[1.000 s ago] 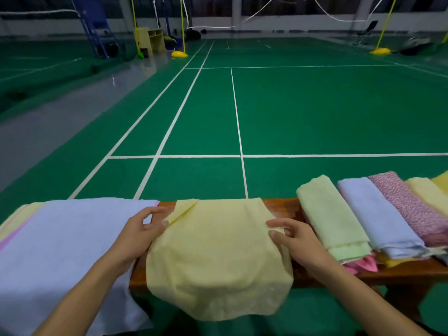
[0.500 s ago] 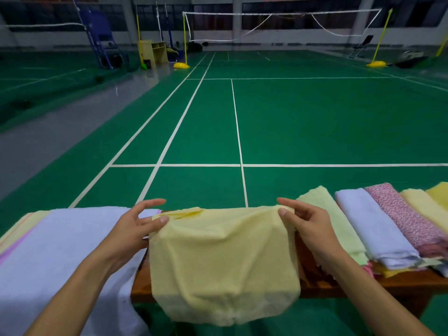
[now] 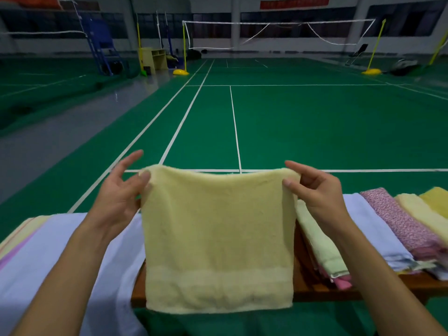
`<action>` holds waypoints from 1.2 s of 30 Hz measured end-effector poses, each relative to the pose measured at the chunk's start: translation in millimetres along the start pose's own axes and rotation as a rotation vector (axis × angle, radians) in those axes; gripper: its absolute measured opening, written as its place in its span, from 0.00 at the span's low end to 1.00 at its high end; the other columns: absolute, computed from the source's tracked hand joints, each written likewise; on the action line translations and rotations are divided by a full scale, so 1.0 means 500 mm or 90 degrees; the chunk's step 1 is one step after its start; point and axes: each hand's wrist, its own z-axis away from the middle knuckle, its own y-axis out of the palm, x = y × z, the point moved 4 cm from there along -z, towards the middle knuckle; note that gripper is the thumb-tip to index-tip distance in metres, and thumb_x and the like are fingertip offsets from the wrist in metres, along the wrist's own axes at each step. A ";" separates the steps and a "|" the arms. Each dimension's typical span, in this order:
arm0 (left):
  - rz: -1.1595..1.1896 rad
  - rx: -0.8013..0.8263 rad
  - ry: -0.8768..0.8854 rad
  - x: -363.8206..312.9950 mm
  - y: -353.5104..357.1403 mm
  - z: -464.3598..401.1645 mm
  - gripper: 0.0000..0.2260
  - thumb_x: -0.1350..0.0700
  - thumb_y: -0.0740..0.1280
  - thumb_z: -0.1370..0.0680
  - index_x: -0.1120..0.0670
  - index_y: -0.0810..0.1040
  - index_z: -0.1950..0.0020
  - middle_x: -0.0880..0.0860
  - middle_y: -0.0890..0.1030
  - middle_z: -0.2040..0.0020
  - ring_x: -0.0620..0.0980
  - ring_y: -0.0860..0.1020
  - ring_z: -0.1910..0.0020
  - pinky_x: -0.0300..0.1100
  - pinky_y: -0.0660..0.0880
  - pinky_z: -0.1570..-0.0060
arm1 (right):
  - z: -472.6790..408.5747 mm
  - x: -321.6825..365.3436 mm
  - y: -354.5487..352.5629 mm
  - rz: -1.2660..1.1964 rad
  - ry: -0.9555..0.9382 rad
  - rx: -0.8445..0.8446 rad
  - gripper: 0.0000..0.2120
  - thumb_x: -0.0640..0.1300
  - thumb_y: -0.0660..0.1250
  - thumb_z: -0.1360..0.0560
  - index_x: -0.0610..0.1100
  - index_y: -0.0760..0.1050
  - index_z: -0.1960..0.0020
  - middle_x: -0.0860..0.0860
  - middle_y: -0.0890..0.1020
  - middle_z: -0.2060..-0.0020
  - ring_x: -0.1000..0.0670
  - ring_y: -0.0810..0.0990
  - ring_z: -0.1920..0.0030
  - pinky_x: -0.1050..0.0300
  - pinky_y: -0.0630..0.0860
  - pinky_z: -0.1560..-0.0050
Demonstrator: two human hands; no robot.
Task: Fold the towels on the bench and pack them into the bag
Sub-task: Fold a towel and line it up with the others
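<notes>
Fingers (image 3: pixel 145 177) of both hands pinching yellow towel (image 3: pixel 218 238) by top corners, frame centre; banner writing upper right unreadable.

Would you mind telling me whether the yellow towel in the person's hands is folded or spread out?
Spread out: the yellow towel hangs flat, pinched at its top corners by the left hand and right hand.

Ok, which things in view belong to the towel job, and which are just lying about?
Job:
- yellow towel, pinched at its top corners by left hand and right hand
- white towel spread on the left
- folded towels on the right
- bench
No bag shows.

Lying about:
- net
- yellow post bases
- blue umpire chair
- small wooden shelf
</notes>
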 end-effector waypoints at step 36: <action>-0.031 -0.082 0.047 -0.110 0.019 0.046 0.09 0.54 0.71 0.19 0.59 0.83 0.50 0.52 0.86 0.63 0.48 0.83 0.68 0.41 0.82 0.68 | 0.018 0.122 0.004 0.102 0.016 -0.048 0.16 0.53 0.72 0.19 0.40 0.76 0.48 0.45 0.83 0.63 0.47 0.79 0.65 0.48 0.76 0.62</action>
